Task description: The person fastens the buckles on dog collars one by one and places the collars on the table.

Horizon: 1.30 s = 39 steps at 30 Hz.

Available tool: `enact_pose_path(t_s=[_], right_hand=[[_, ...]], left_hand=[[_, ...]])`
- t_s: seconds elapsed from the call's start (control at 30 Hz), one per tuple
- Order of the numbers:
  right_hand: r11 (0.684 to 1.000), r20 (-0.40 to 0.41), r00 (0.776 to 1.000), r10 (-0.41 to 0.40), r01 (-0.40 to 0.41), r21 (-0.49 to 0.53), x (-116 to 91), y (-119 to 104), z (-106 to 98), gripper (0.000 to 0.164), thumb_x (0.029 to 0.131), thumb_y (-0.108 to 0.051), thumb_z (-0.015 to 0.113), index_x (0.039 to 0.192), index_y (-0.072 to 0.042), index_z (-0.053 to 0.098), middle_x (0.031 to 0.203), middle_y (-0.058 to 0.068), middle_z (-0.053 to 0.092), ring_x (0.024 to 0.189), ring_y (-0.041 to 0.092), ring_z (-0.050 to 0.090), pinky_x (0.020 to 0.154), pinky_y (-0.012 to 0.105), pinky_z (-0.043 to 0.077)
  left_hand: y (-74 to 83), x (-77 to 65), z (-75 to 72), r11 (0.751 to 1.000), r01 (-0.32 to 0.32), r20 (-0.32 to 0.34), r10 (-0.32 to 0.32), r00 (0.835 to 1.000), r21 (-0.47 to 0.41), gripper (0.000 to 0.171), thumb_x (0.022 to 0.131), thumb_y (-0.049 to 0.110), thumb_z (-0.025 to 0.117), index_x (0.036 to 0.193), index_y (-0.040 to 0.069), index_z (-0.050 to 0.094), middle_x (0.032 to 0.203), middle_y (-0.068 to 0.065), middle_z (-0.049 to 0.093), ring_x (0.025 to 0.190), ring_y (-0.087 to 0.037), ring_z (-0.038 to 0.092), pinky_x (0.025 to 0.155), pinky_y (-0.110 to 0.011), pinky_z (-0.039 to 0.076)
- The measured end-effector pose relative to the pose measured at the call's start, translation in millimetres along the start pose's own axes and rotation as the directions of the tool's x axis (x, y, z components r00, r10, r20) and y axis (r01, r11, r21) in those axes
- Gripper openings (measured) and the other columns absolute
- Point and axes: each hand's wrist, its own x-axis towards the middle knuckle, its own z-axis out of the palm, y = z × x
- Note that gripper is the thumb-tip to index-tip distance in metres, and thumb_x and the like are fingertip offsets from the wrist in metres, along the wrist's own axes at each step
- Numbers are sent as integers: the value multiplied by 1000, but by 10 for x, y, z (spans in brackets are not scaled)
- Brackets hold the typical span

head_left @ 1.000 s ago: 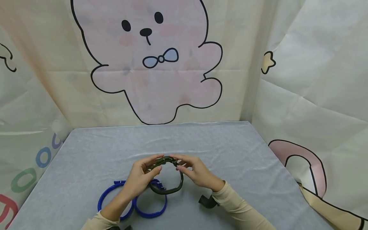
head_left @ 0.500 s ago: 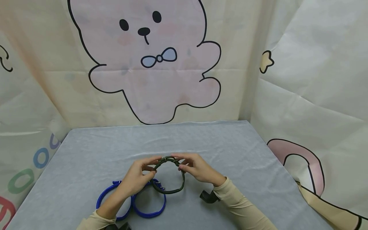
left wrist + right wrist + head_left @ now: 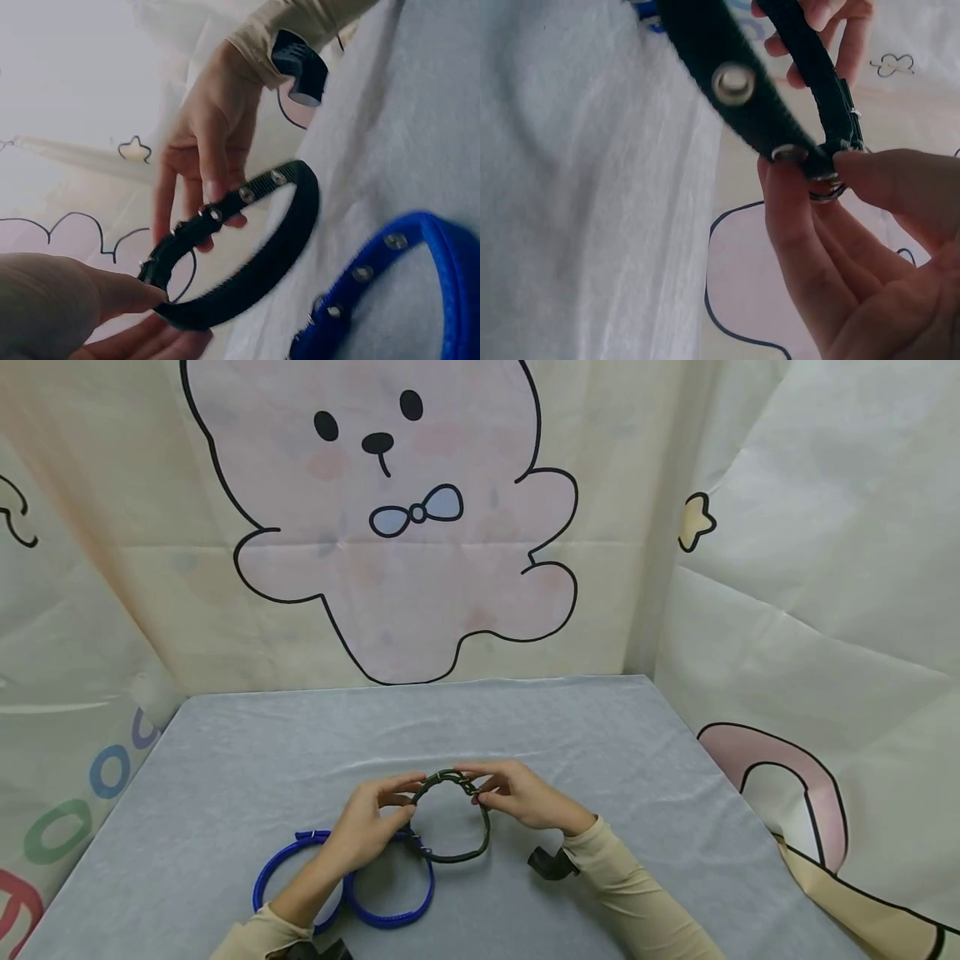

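Observation:
Both hands hold a dark green collar (image 3: 452, 858) closed into a loop, with metal eyelets and a buckle, raised over the table. My left hand (image 3: 371, 820) pinches its left side between thumb and fingers. On the other side, my right hand (image 3: 525, 795) pinches the strap by the buckle (image 3: 826, 184). In the left wrist view, the green collar (image 3: 247, 289) spans between both hands, eyelets showing along its strap. Two blue collars lie on the table: the right one (image 3: 390, 920) is partly overlapped by the green loop, and the left one (image 3: 262, 881) is partly hidden behind my left forearm.
A grey cloth covers the table (image 3: 600, 735). Printed curtains with a bear drawing (image 3: 420, 585) stand behind it and at both sides. Each wrist carries a black camera mount, the right one (image 3: 551, 863) hanging just above the cloth.
Both hands have moved slightly to the right with the green collar, and its loop faces the head view more fully. The blue collars stay where they lay.

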Motion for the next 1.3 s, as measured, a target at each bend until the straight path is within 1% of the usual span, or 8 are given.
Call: enact_pose_path(t_s=[0.13,0.33,0.43,0.6,0.83,1.07,1.17,1.3], right_hand=[[1000,3,1000,10,-10,9,-4,41,-40,50,99,5,58,148,-1,49,137,28,59,100,46,70,82,25,58],[998,35,998,53,-54,27,-14,95,-103,53,98,6,58,150,-2,47,137,30,58,101,45,70,83,25,59],[998,60,997,53,-56,34,-23,126,-124,53,98,7,57,150,-1,46,136,31,58,101,44,70,81,27,59],[996,111,991,77,-81,34,-36,141,-147,54,98,7,55,151,-2,45,138,29,56,102,43,70,77,29,61],[993,182,977,108,-113,17,-58,117,-191,55,99,6,55,152,-1,43,143,30,51,106,44,69,76,31,61],[982,241,953,185,-186,-19,-66,138,-193,55,99,6,56,152,-5,45,145,28,52,99,36,73,75,35,62],[976,266,939,216,-217,-27,-65,149,-182,55,98,4,60,151,-8,47,145,27,53,97,32,74,75,31,61],[972,290,929,231,-232,-29,-60,166,-167,57,96,2,64,150,-8,49,144,24,55,96,29,75,75,27,60]], left_hand=[[-41,20,28,1000,-1,-12,1,1000,-3,45,93,-2,68,136,11,64,124,-13,72,111,-31,70,85,-35,58],[-72,35,48,996,-43,74,48,996,-75,51,93,-4,62,143,3,56,129,-23,67,114,-40,67,87,-36,58],[-79,38,58,993,-36,112,48,992,-109,53,92,-6,60,145,0,53,132,-27,63,118,-42,65,89,-32,58],[-98,29,102,991,-4,145,23,989,-133,53,93,-7,59,145,0,52,135,-27,61,121,-43,62,90,-29,58],[-145,19,176,993,-19,161,38,986,-117,53,92,-8,60,145,0,52,133,-28,63,118,-44,64,86,-30,59],[-171,10,243,991,-49,193,72,979,-124,52,89,-10,63,140,-9,52,126,-31,64,111,-46,67,87,-31,58],[-187,3,261,989,-48,214,79,974,-142,51,88,-10,65,138,-12,52,125,-33,64,108,-45,68,87,-32,58],[-207,0,279,989,-33,235,66,970,-143,51,88,-11,66,137,-12,53,125,-33,64,107,-45,68,88,-31,58]])
